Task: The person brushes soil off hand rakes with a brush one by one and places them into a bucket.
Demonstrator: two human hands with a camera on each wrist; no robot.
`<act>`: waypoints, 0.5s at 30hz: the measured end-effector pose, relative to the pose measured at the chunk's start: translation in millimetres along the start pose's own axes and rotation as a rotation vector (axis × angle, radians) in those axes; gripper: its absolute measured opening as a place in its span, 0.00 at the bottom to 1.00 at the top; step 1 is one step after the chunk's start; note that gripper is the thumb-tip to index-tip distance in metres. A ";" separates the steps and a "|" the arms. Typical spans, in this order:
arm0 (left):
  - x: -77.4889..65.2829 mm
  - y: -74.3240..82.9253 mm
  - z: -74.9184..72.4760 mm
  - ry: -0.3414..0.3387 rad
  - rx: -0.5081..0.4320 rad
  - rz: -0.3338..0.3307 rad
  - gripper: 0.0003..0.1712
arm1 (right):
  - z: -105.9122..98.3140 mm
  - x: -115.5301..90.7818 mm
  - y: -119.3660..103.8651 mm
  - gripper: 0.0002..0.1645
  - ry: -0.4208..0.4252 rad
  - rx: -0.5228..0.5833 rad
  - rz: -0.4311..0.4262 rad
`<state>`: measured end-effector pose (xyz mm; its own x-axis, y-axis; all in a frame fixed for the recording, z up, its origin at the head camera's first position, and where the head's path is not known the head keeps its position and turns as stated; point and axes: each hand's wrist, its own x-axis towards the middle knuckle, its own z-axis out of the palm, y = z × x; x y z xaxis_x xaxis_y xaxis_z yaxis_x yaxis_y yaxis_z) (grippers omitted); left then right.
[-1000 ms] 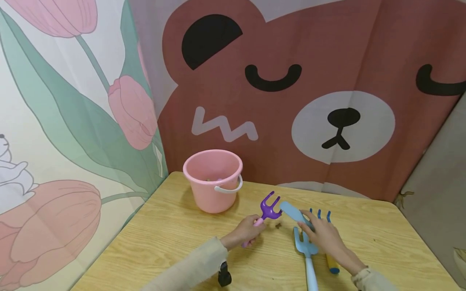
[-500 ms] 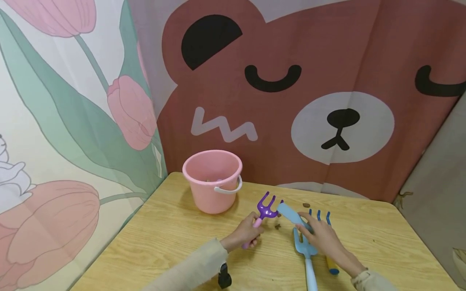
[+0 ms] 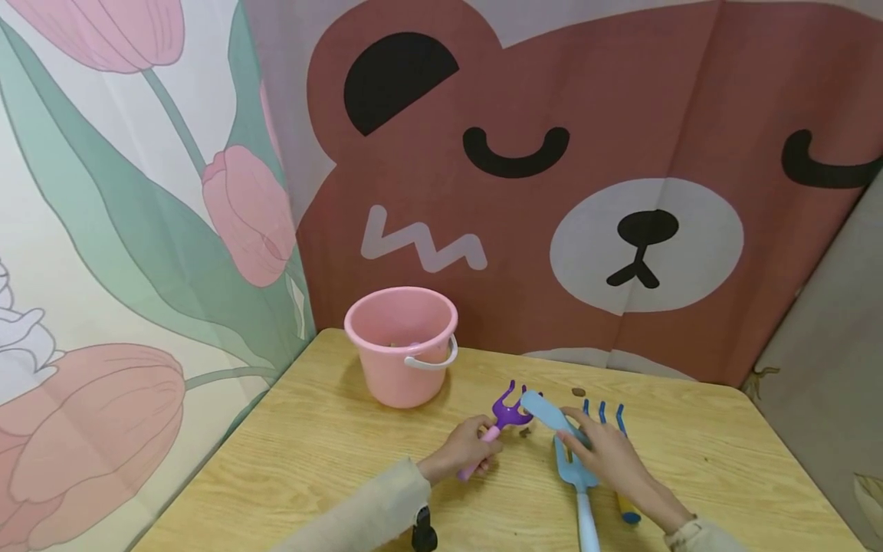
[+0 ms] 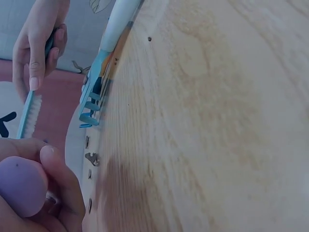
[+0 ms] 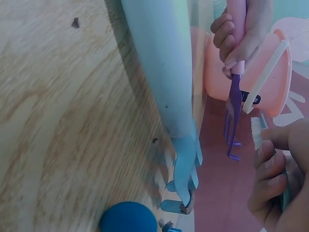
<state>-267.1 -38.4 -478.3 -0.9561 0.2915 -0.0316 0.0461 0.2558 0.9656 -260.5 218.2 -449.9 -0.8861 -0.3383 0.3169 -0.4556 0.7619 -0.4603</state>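
My left hand (image 3: 469,448) grips the pink handle of a purple hand fork (image 3: 509,414), its tines pointing away over the table. In my right hand (image 3: 614,456) is a light blue brush (image 3: 545,411); its white bristles (image 5: 256,133) face down in the right wrist view. The brush's end overlaps the fork's tines in the head view. Below the right hand, a light blue garden fork (image 3: 578,474) lies on the table. Beside it is a blue rake with a yellow handle (image 3: 626,507), partly hidden by that hand. Small brown bits (image 3: 525,433) lie near the purple fork.
A pink bucket (image 3: 400,376) with a white handle stands at the back left, a few small things inside. Another brown piece (image 3: 578,392) lies near the back edge of the wooden table (image 3: 310,460). Printed curtains hang behind.
The purple fork first drifts slightly left, then its tines dip lower and to the right. The brush shifts a little left. A brown piece shows near the back edge, unseen a second ago.
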 end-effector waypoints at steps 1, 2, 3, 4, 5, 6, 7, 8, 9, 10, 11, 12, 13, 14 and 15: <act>-0.4 -0.3 -0.1 0.001 0.011 0.004 0.10 | -0.2 0.0 -1.0 0.26 -0.002 -0.004 0.001; -0.7 -0.4 -0.3 0.000 0.011 0.007 0.10 | -0.3 0.0 -1.8 0.26 -0.004 -0.009 0.001; -1.2 -0.1 -0.4 -0.001 0.004 0.007 0.10 | -0.5 0.1 -2.7 0.26 -0.006 -0.010 0.000; -1.6 0.1 -0.5 -0.007 0.001 0.004 0.10 | -0.7 0.3 -3.6 0.26 -0.003 -0.012 -0.002; -1.9 0.3 -0.5 -0.015 -0.003 0.001 0.10 | -0.8 0.4 -4.4 0.26 -0.001 -0.014 -0.007; -2.3 0.8 -0.5 -0.021 -0.008 -0.002 0.10 | -1.0 0.5 -5.1 0.25 0.003 -0.014 -0.013; -2.6 1.2 -0.5 -0.028 -0.015 -0.006 0.10 | -1.1 0.6 -5.5 0.25 0.005 -0.014 -0.019; -2.9 1.5 -0.4 -0.033 -0.024 -0.009 0.09 | -1.1 0.4 -5.9 0.25 0.008 -0.015 -0.031; -3.2 1.7 -0.3 -0.037 -0.025 -0.014 0.08 | -1.2 0.2 -6.3 0.25 0.012 -0.016 -0.037; -3.4 2.0 -0.1 -0.039 -0.026 -0.017 0.07 | -1.1 0.0 -6.4 0.25 0.015 -0.020 -0.042; -3.6 2.1 0.0 -0.038 -0.028 -0.018 0.07 | -1.1 -0.3 -6.6 0.25 0.017 -0.020 -0.046; -4.0 2.2 -0.1 -0.037 -0.025 -0.018 0.06 | -1.0 -0.6 -6.6 0.25 0.017 -0.020 -0.047; -4.2 2.4 0.0 -0.035 -0.025 -0.018 0.06 | -0.9 -0.8 -6.6 0.25 0.016 -0.018 -0.047; -4.3 2.5 0.1 -0.032 -0.028 -0.021 0.06 | -0.8 -1.0 -6.6 0.25 0.014 -0.016 -0.046; -4.5 2.7 0.2 -0.028 -0.030 -0.024 0.06 | -0.8 -1.0 -6.7 0.25 0.011 -0.015 -0.038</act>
<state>-262.6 -38.9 -475.6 -0.9482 0.3117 -0.0617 0.0141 0.2353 0.9718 -256.5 213.9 -446.5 -0.8672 -0.3608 0.3431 -0.4872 0.7569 -0.4356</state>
